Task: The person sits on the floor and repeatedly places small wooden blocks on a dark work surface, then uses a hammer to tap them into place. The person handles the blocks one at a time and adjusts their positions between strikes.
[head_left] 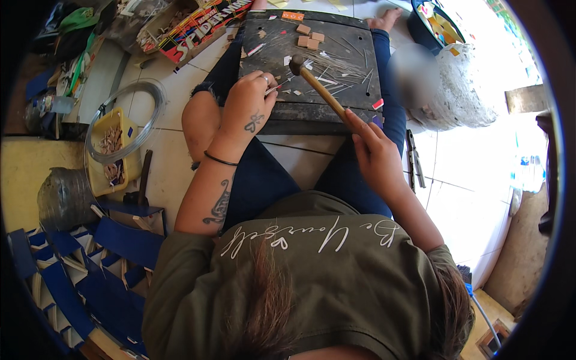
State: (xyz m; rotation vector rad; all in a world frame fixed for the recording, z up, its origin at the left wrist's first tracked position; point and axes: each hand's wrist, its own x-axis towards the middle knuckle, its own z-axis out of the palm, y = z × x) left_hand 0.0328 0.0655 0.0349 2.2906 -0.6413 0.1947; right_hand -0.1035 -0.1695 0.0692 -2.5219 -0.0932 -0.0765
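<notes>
In front of me a low dark table [348,27] stands between my legs, its top scuffed. My right hand [378,155] grips the wooden handle of a hammer [324,93], whose rounded metal head hovers or rests over the tabletop; I cannot tell which. Close to the table's near left side, my left hand [245,99] is closed, pinching a thin, light strip [273,90] with a reddish end. Many cut lengths of thin wire [336,65] lie scattered beyond the hammer head. Several small brown wooden blocks [308,41] sit farther back, near an orange paper piece [293,16].
To the left are a coil of clear wire or tubing [161,99], a yellow basket [131,129] of small pieces and a printed cardboard box [207,33]. Blue panels [105,294] pile up at lower left. At right stand a bulging plastic sack [465,90] and a dark tub [420,27].
</notes>
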